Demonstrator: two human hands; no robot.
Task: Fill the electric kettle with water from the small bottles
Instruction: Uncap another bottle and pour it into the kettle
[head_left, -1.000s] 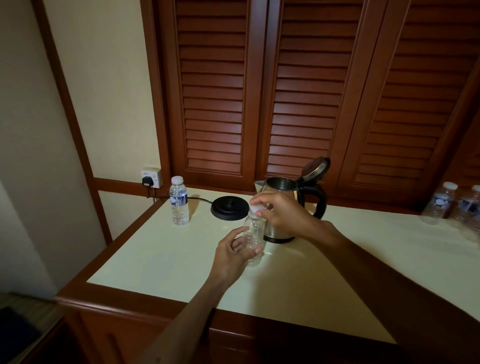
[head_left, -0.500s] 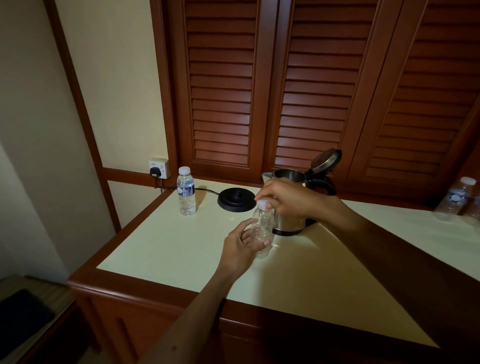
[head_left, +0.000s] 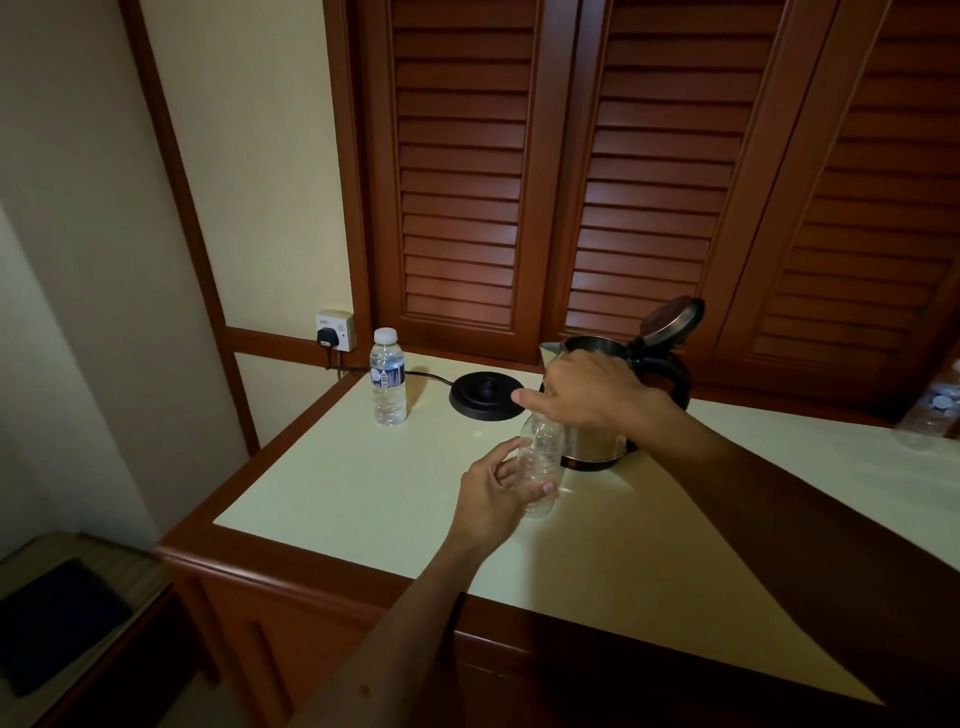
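Head view: left hand (head_left: 493, 493) grips clear bottle (head_left: 540, 467) upright on counter (head_left: 363, 488), just in front of open kettle (head_left: 602, 441) — right hand (head_left: 592, 389) fingers curled over bottle's top; cap hidden.

Both hands (head_left: 496, 493) on small bottle (head_left: 541, 462) beside kettle (head_left: 597, 441)

Black base (head_left: 486, 396), cream countertop (head_left: 363, 483)

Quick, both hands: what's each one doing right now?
Left hand: grips the clear bottle's lower body.
Right hand: curled over the bottle's top; cap hidden.
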